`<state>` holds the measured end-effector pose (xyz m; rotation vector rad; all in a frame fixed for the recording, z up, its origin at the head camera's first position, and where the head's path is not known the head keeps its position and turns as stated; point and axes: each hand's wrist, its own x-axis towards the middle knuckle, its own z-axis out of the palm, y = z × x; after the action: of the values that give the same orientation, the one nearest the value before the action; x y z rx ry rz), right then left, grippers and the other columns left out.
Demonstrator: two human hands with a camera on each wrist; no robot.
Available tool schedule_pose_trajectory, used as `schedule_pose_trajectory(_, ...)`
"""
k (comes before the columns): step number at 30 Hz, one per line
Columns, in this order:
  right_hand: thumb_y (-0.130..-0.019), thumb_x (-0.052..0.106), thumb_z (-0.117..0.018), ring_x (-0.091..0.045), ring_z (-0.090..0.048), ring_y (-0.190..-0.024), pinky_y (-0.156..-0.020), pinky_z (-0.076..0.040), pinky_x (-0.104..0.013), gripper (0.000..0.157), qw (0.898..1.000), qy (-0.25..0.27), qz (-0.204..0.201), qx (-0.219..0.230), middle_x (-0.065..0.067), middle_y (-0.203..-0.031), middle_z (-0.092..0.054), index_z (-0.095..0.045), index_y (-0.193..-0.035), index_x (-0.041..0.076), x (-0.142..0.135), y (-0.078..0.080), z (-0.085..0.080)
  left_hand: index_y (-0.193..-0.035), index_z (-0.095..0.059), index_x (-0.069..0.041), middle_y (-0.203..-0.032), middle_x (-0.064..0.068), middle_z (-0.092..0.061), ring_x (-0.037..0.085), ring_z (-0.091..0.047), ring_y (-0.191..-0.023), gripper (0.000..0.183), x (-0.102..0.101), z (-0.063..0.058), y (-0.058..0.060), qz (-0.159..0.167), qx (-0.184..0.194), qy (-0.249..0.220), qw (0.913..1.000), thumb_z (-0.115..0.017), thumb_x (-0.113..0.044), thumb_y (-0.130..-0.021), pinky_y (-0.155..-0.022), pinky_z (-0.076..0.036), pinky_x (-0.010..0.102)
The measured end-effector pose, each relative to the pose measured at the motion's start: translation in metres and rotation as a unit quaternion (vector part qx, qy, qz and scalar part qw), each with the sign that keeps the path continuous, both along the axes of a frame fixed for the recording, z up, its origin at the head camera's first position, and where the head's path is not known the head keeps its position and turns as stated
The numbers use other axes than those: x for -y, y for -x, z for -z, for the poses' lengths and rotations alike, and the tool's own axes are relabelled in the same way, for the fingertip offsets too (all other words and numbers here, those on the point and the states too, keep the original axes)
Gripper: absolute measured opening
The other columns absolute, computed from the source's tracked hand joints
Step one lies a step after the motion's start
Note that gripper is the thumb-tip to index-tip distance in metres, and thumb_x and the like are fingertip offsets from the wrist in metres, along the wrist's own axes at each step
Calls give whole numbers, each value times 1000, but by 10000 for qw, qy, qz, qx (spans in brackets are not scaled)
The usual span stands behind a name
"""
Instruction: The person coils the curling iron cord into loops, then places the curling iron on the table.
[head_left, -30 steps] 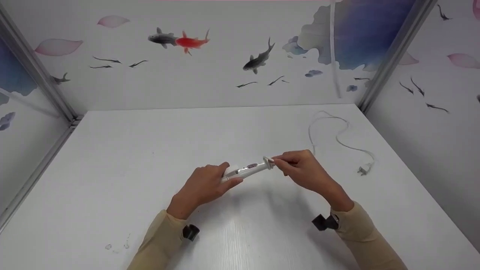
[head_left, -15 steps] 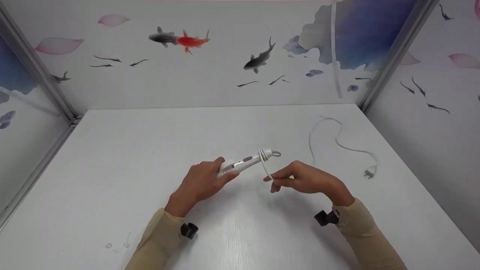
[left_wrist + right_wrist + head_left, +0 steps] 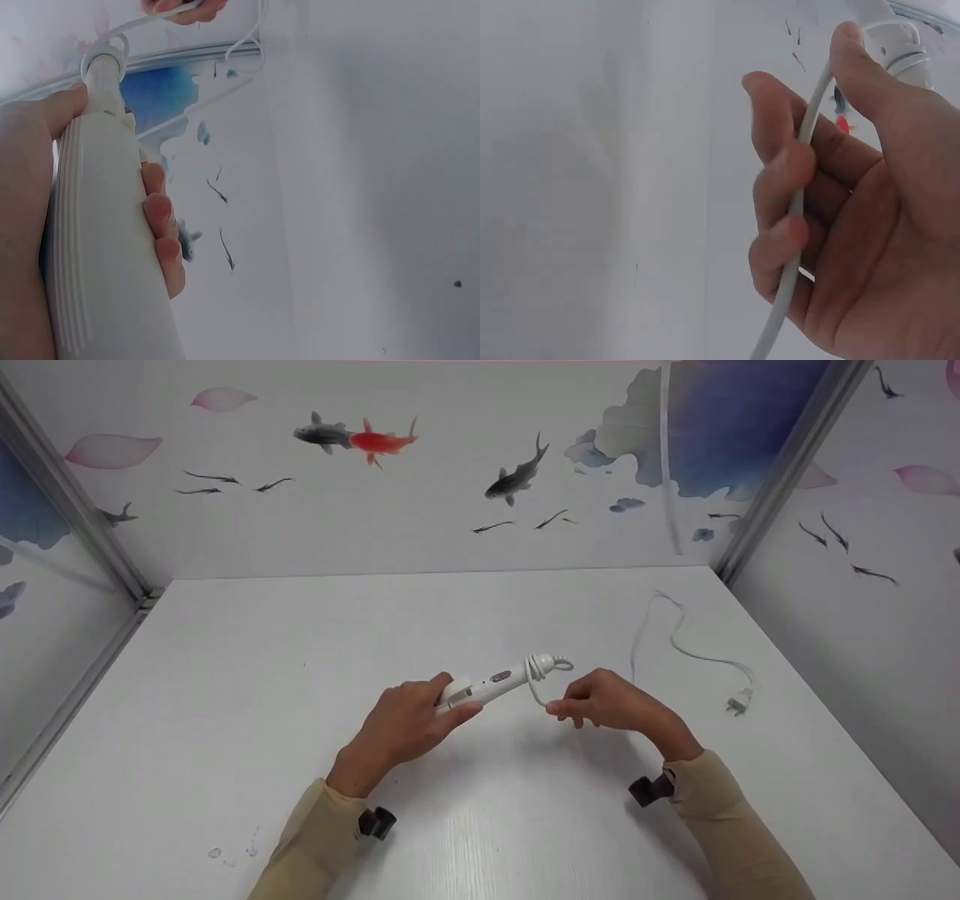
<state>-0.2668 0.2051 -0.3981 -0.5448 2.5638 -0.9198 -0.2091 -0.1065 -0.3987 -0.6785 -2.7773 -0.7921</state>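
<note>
My left hand [image 3: 405,724] grips a white hair iron [image 3: 500,684] by its thicker part, holding it above the table with the cord end pointing up to the right. In the left wrist view, ridges run along the side of the hair iron [image 3: 112,225], and the thumb and fingers wrap round it. A few turns of its white cord [image 3: 534,667] circle the narrow end. To the right of that end, my right hand [image 3: 611,701] holds the cord; in the right wrist view curled fingers surround the cord [image 3: 808,127], with the thumb beside it.
On the right of the white table [image 3: 225,660] lies the loose cord in a wavy line, ending in a two-pin plug [image 3: 739,703]. Printed walls with metal posts [image 3: 795,472] stand at the back and both sides.
My right hand has come away from the iron's end, dropped below it, then risen slightly rightward with the cord. A loop now shows round the narrow end. The loose cord on the table has shifted.
</note>
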Motion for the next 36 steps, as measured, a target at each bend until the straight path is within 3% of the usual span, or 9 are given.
schedule_pose_trajectory(4,-89,51,-71,-16,-48,-70,-62,-38,-30,42,9988,16,478,-46,1,-71,-61,-76,-89,9,-1,3,4,-97,-58,-8,-65,-3,-45,10,-39,-57,39,0,0,0,16,-47,69,10000,-61,-48,-97,-52,-31,24)
schedule_pose_trajectory(11,-90,38,-74,-16,-47,-68,-60,-36,-29,30,9973,94,710,-130,-1,-74,-62,-76,-96,8,-1,6,6,-99,-58,-8,-67,-2,-48,11,-42,-58,40,-3,0,-3,269,143,272,9992,-61,-49,-97,-54,-33,25)
schedule_pose_trajectory(17,-91,12,-73,-15,-54,-74,-66,-45,-28,9,9940,233,699,-808,-9,-89,-72,-75,-95,4,-1,7,8,-95,-56,-9,-66,-6,-42,9,-39,-58,41,-7,7,-3,818,269,427,9954,-58,-49,-98,-55,-31,23)
schedule_pose_trajectory(22,-86,19,-79,-15,-55,-74,-66,-47,-28,11,9881,556,792,-1197,-6,-86,-73,-76,-89,9,1,5,6,-93,-57,-9,-66,-7,-41,7,-38,-58,40,-8,10,-3,1117,509,411,9916,-58,-49,-98,-55,-30,22)
schedule_pose_trajectory(29,-80,22,-85,-14,-68,-77,-68,-53,-27,17,9816,1081,943,-1258,-4,-86,-76,-75,-89,12,8,-5,-5,-96,-60,-9,-66,-6,-45,8,-40,-58,43,-9,8,-3,1099,614,563,9904,-59,-52,-97,-55,-32,22)
schedule_pose_trajectory(36,-85,22,-81,-14,-65,-75,-69,-53,-26,11,9818,1138,842,-1267,-3,-87,-74,-78,-91,14,17,-17,-14,-102,-62,-8,-68,-2,-53,10,-45,-58,46,-12,6,-4,929,846,772,9891,-60,-53,-96,-55,-36,24)
